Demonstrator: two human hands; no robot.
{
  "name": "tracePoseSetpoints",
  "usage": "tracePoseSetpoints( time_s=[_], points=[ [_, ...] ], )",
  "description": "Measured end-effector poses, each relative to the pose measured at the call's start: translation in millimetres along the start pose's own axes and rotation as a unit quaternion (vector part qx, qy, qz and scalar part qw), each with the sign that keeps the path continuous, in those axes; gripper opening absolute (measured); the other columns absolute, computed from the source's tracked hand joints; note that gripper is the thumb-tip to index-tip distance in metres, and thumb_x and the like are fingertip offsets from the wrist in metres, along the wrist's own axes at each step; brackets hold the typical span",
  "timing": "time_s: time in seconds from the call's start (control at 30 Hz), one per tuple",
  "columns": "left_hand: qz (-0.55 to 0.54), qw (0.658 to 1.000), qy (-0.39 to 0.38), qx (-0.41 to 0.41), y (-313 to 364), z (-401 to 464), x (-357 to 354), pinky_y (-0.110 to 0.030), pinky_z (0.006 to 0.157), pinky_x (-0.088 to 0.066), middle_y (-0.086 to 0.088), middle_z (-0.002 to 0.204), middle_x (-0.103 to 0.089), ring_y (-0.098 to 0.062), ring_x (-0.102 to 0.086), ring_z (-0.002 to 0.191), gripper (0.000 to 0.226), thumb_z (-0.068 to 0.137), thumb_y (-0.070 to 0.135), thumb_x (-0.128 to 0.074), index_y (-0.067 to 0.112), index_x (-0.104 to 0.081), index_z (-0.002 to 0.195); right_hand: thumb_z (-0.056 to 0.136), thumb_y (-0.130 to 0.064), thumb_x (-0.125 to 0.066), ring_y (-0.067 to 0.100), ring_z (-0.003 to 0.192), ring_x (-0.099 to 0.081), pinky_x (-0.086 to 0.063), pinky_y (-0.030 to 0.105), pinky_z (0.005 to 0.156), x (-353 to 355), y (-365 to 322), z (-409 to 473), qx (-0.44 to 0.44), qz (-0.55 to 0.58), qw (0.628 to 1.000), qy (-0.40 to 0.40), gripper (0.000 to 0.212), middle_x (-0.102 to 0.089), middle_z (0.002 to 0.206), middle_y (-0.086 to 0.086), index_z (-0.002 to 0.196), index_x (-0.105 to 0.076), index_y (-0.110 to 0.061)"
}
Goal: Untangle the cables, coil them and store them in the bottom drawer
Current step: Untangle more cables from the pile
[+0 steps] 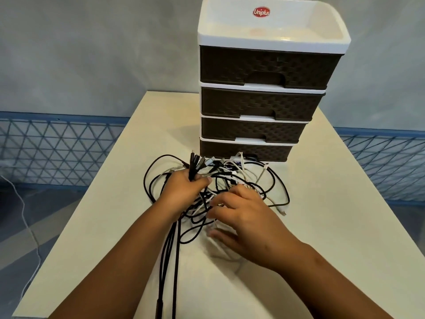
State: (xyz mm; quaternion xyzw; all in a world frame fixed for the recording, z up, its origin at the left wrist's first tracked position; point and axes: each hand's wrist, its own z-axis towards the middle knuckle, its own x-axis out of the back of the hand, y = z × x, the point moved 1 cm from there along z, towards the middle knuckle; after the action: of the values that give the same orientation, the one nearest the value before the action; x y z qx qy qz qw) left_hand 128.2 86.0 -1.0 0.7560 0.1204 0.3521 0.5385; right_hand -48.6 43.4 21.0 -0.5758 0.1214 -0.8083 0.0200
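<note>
black cables (pixel 171 261) are running from the 6 o'clock edge up across the cream table (pixel 333 249) into the left hand (pixel 184 192). left hand is gripping a bundle of black cable ends (pixel 195 163), fingers curled round them, plugs sticking up toward 12 o'clock. right hand (pixel 248 224) is sitting at the 3 o'clock side of the left, palm down on the tangle of cables (pixel 241 183), fingers spread and lightly bent, touching white strands; cannot tell if any is pinched. black and white loops are sprawling toward 1 and 2 o'clock, one white plug (pixel 284 212) lying loose at 3 o'clock. at 12 o'clock the tangle is touching the front of the bottom drawer (pixel 243 150), which is closed. the drawer unit (pixel 264 72) is standing upright, four brown drawers, white top tray. blue mesh fence (pixel 57 148) behind.
</note>
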Motion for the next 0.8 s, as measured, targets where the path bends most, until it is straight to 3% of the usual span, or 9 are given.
tracePoseSetpoints(
  time_s=[0.1, 0.2, 0.37, 0.6, 0.67, 0.73, 0.8],
  points=[
    [-0.002, 1.0, 0.004, 0.01, 2.7, -3.3, 8.7, -0.024, 0.049, -0.035, 0.007, 0.057, -0.052, -0.011, -0.045, 0.053, 0.025, 0.088, 0.033, -0.07, 0.009, -0.066, 0.088, 0.095, -0.025, -0.046, 0.016, 0.093, -0.058, -0.052, 0.033, 0.075, -2.3, 2.5, -0.1, -0.088, 0.073, 0.992, 0.049, 0.027, -0.056, 0.115, -0.006, 0.115, -0.064, -0.02],
    [-0.11, 0.993, -0.012, 0.028, 8.5, -5.8, 25.8, -0.021, 0.041, -0.022, 0.009, 0.049, -0.035, -0.009, -0.028, 0.042, 0.026, 0.095, 0.033, -0.062, 0.008, -0.067, 0.097, 0.093, -0.016, -0.061, 0.012, 0.084, -0.057, -0.049, 0.027, 0.07, 16.6, 18.2, -4.6, -0.15, 0.087, 0.977, 0.126, 0.024, -0.052, 0.11, -0.006, 0.117, -0.06, -0.019],
    [-0.253, 0.967, -0.019, -0.014, 46.8, -23.0, 59.6, -0.017, 0.037, -0.014, 0.009, 0.048, -0.025, -0.006, -0.018, 0.04, 0.029, 0.102, 0.034, -0.047, 0.012, -0.064, 0.096, 0.09, -0.028, -0.067, 0.014, 0.072, -0.053, -0.041, 0.029, 0.063, 43.9, 53.0, -1.9, -0.13, 0.003, 0.992, -0.002, 0.011, -0.061, 0.075, -0.007, 0.089, -0.07, -0.017],
    [-0.342, 0.938, -0.007, -0.058, 73.1, -33.8, 97.6, -0.013, 0.034, -0.015, 0.012, 0.043, -0.023, -0.002, -0.016, 0.036, 0.031, 0.102, 0.039, -0.043, 0.016, -0.062, 0.094, 0.096, -0.028, -0.058, 0.021, 0.076, -0.058, -0.043, 0.031, 0.065, 45.3, 93.5, 2.0, -0.275, -0.012, 0.954, 0.116, 0.016, -0.057, 0.083, -0.002, 0.089, -0.065, -0.016],
    [-0.332, 0.941, -0.006, -0.06, 73.6, -35.4, 96.8, -0.013, 0.034, -0.015, 0.012, 0.044, -0.023, -0.002, -0.016, 0.036, 0.03, 0.102, 0.039, -0.044, 0.016, -0.062, 0.094, 0.101, -0.031, -0.047, 0.024, 0.066, -0.063, -0.05, 0.037, 0.061, 44.7, 88.6, 7.3, -0.318, 0.071, 0.935, 0.137, 0.023, -0.062, 0.072, 0.002, 0.087, -0.057, -0.015],
    [-0.312, 0.948, -0.007, -0.057, 71.7, -36.6, 91.6, -0.014, 0.034, -0.015, 0.011, 0.044, -0.023, -0.003, -0.016, 0.037, 0.029, 0.102, 0.037, -0.045, 0.015, -0.062, 0.094, 0.104, -0.028, -0.042, 0.023, 0.055, -0.065, -0.054, 0.04, 0.057, 53.3, 75.0, 16.4, -0.344, 0.236, 0.888, 0.193, 0.023, -0.064, 0.067, 0.007, 0.089, -0.054, -0.015],
    [-0.291, 0.955, -0.013, -0.052, 69.7, -38.4, 86.3, -0.014, 0.034, -0.015, 0.011, 0.044, -0.023, -0.003, -0.016, 0.037, 0.025, 0.101, 0.032, -0.049, 0.014, -0.062, 0.093, 0.104, -0.023, -0.041, 0.022, 0.057, -0.066, -0.054, 0.037, 0.058, 69.0, 58.9, 25.6, -0.315, 0.351, 0.848, 0.242, 0.021, -0.066, 0.069, 0.008, 0.092, -0.056, -0.014]
  ],
)
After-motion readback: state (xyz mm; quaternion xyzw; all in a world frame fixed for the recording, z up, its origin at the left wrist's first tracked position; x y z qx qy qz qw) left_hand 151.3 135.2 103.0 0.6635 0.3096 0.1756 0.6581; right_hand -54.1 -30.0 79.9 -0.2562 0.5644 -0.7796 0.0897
